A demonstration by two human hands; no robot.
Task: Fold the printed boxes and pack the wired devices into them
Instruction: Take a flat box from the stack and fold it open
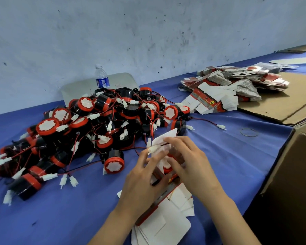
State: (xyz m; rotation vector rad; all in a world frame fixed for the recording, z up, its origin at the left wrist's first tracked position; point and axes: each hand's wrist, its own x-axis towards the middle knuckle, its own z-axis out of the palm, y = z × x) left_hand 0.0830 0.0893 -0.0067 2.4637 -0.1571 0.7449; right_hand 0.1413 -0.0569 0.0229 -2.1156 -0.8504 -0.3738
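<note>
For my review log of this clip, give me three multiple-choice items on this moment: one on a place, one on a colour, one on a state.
1. Where does the water bottle stand?
A. behind the pile of wired devices, by the wall
B. inside the brown carton
C. on the flat boxes

2. What colour is the table cloth?
A. green
B. blue
C. white

3. What are the left hand and right hand doing?
A. resting flat on the cloth
B. lifting the bottle
C. holding a printed box between them

Answers: 1 A, it rises beyond the pile against the wall; 2 B, blue shows all around the pile; 3 C, fingers of both hands curl round the box.
</note>
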